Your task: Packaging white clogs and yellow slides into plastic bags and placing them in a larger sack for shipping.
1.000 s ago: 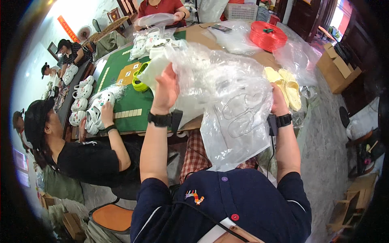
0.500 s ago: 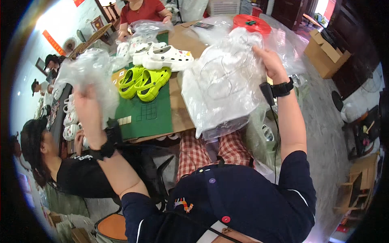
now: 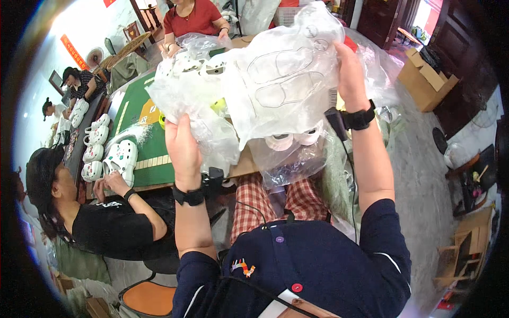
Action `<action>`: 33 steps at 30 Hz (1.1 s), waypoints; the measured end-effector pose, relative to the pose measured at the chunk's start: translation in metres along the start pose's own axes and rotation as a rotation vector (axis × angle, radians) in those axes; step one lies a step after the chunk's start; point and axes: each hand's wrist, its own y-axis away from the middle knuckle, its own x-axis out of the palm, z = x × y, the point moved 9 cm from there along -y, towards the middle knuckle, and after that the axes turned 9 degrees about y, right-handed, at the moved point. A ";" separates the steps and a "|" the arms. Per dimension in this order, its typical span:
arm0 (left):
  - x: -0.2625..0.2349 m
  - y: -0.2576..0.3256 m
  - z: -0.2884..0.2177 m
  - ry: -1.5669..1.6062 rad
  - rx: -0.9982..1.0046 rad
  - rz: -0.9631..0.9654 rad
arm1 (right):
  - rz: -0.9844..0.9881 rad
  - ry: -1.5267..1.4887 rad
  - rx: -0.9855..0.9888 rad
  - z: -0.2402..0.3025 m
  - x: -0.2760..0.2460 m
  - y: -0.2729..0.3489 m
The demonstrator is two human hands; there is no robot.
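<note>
Both my hands are raised in front of me, gripping a bundle of clear plastic bags (image 3: 275, 79) printed with shoe outlines. My left hand (image 3: 183, 146) clutches the crumpled left part of the bundle. My right hand (image 3: 351, 63) grips its upper right edge. The bags hang over the green table (image 3: 140, 143) and hide most of it. Under the bundle, the round ends of two white pieces (image 3: 289, 141) show through a lower plastic bag. Each wrist wears a black band.
A person in black (image 3: 106, 222) sits at my left, handling white clogs (image 3: 121, 159). More white clogs (image 3: 95, 135) line the table's left edge. A person in red (image 3: 193, 21) sits across. A cardboard box (image 3: 427, 79) stands on the floor at right. An orange stool (image 3: 148, 297) is below left.
My left hand swung in from the far left and now grips the bag bundle beside my right hand. The bags rose and now cover the green and white clogs on the table.
</note>
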 end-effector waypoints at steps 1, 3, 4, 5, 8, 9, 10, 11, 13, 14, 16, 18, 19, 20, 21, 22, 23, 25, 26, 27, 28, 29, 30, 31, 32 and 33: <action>0.007 0.005 0.000 0.063 0.006 0.008 | -0.100 0.012 -0.034 0.013 0.001 0.010; 0.019 0.013 0.003 0.122 0.015 0.015 | 0.056 -0.061 -0.183 0.019 0.024 0.014; 0.023 0.018 0.004 0.175 0.035 0.004 | 0.046 0.073 -0.344 0.028 0.039 0.027; 0.027 0.021 0.005 0.230 0.053 -0.004 | 0.032 0.210 -0.505 0.039 0.054 0.045; 0.020 0.030 0.009 0.182 0.120 -0.012 | 0.153 0.614 -0.798 0.068 0.114 0.107; 0.016 0.033 0.004 0.143 0.157 -0.028 | 0.159 0.602 -0.800 0.070 0.121 0.107; 0.002 0.035 0.002 0.125 0.138 -0.144 | 0.184 0.643 -0.644 0.059 0.127 0.096; 0.001 0.035 -0.003 0.120 0.143 -0.150 | 0.206 0.689 -0.485 0.046 0.129 0.086; -0.002 0.037 -0.022 0.275 0.146 -0.123 | 0.188 0.748 -0.422 0.038 0.124 0.038; -0.006 0.033 -0.017 0.303 0.115 -0.113 | 0.124 0.778 -0.462 0.036 0.116 0.008; -0.008 0.035 -0.009 0.342 0.106 -0.122 | -0.053 0.673 -0.439 0.038 0.096 -0.041; -0.009 0.036 0.008 0.433 0.060 -0.166 | -0.180 0.327 -0.225 0.048 0.069 -0.061; -0.006 0.035 0.011 0.435 0.072 -0.167 | -0.102 -0.023 -0.105 0.037 0.063 -0.081; 0.000 0.032 0.020 0.492 0.022 -0.147 | -0.051 -0.294 -0.040 0.037 0.071 -0.074; 0.006 0.031 0.029 0.549 -0.029 -0.125 | -0.003 -0.564 0.028 0.039 0.079 -0.064; 0.010 0.027 0.037 0.591 -0.017 -0.122 | 0.025 -0.573 0.110 0.028 0.087 -0.060; 0.021 0.026 0.039 0.602 -0.003 -0.149 | 0.019 -0.571 0.177 0.015 0.094 -0.049; 0.032 0.015 0.054 0.659 0.059 -0.049 | 0.082 -0.650 0.261 -0.022 0.122 -0.014; 0.037 0.015 0.059 0.660 0.061 -0.061 | 0.053 -0.604 0.378 -0.042 0.136 0.015; 0.052 0.016 0.061 0.696 0.088 -0.055 | 0.119 -0.577 0.424 -0.064 0.140 0.030; 0.051 0.017 0.062 0.722 0.128 -0.068 | 0.136 -0.642 0.490 -0.061 0.155 0.063; 0.056 0.018 0.066 0.726 0.120 -0.065 | 0.128 -0.639 0.486 -0.065 0.154 0.070; 0.056 0.019 0.068 0.697 0.146 -0.099 | 0.115 -0.776 0.545 -0.075 0.156 0.076; 0.053 0.021 0.070 0.666 0.173 -0.135 | 0.104 -0.914 0.604 -0.081 0.158 0.081; 0.026 0.021 0.080 0.327 0.250 -0.109 | 0.069 -0.945 0.663 -0.075 0.161 0.088; 0.027 0.022 0.077 0.328 0.243 -0.107 | 0.062 -0.944 0.661 -0.067 0.158 0.089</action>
